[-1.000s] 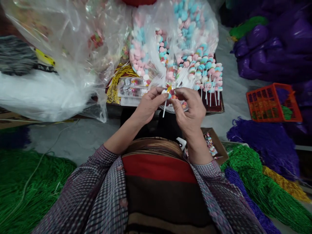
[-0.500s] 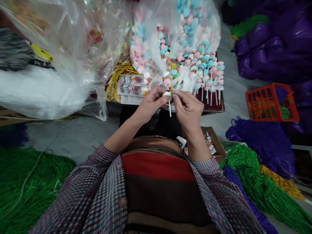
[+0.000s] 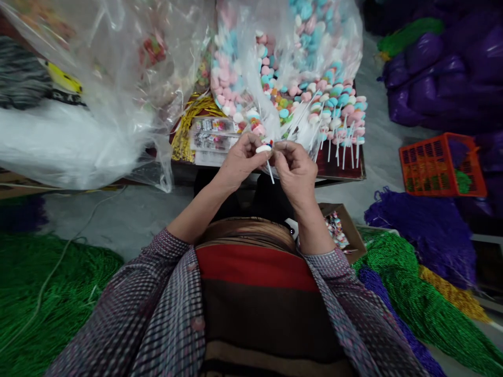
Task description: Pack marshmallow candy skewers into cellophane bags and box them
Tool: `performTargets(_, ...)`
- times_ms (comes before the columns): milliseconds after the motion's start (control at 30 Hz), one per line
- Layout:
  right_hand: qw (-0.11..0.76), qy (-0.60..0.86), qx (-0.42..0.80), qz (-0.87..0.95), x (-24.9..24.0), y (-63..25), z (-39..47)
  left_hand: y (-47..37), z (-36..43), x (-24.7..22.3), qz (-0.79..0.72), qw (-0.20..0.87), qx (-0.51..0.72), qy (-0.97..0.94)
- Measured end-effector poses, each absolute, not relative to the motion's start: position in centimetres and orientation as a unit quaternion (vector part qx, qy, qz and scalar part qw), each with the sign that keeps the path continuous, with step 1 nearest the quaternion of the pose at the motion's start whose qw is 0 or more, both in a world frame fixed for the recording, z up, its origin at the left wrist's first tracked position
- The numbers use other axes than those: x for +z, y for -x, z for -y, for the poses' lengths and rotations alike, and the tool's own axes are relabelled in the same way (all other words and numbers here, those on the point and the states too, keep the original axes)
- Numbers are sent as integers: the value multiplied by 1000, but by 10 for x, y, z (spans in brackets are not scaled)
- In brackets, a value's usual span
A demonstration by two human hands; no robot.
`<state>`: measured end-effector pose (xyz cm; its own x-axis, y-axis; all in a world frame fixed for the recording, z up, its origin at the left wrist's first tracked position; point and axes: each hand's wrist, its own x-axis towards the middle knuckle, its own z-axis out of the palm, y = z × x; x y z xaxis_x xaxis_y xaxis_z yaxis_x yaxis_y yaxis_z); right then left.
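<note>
Over the table's front edge my left hand (image 3: pixel 240 161) pinches a candy skewer (image 3: pixel 258 127) near its lower end. Pink, white and blue candies are stacked on it, and its white stick points down towards me. My right hand (image 3: pixel 296 168) is closed beside it, thumb and forefinger pressed together at the skewer's right side; what they pinch is too small to make out. Behind my hands lie flat printed wrappers (image 3: pixel 214 141) and gold twist ties (image 3: pixel 184 128). Finished-looking candy skewers (image 3: pixel 341 112) lie in a cluster to the right, sticks towards me.
Clear bags of pink and blue candies (image 3: pixel 231 63) stand at the back of the table (image 3: pixel 328 168). Large plastic bags (image 3: pixel 129 104) cover the left side. On the floor at right are an open carton (image 3: pixel 353 238), an orange basket (image 3: pixel 424 165) and green cord bundles (image 3: pixel 408 277).
The skewer's top has tilted to the left. My right hand has shifted slightly left and my left hand slightly left with the skewer. The view has turned a little.
</note>
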<state>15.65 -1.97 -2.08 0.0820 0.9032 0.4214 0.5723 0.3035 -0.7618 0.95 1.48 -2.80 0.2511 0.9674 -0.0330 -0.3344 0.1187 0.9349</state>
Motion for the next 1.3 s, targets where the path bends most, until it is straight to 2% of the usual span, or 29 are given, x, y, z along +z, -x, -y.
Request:
performTargets(267,436,595,171,653,-37,-157,7,-9,-19,-34,-362,695,467,-411)
performTargets(467,452,603,195,628,-42,-159,5,-10,-19,-39,-367,721,444,-385)
performTargets(767,459,603,221,614,-44,-156,12,-16,-21,-49,-407,650,486,-419)
performTargets(900,467,565,297,612,-49,-157,12,-15,-22,-50,-403,653,489,-415)
performTargets(1000,430,549,323,640,-51,-158,11,-13,-23,-49,-400,653,495,-409)
performTargets(1133,373,571,283,674,-50,-158,11,-11,-23,-46,-402,665,481,-407)
performTargets(1300,374,584,265,669,-47,-158,11,-9,-26,-45,-392,691,459,-399)
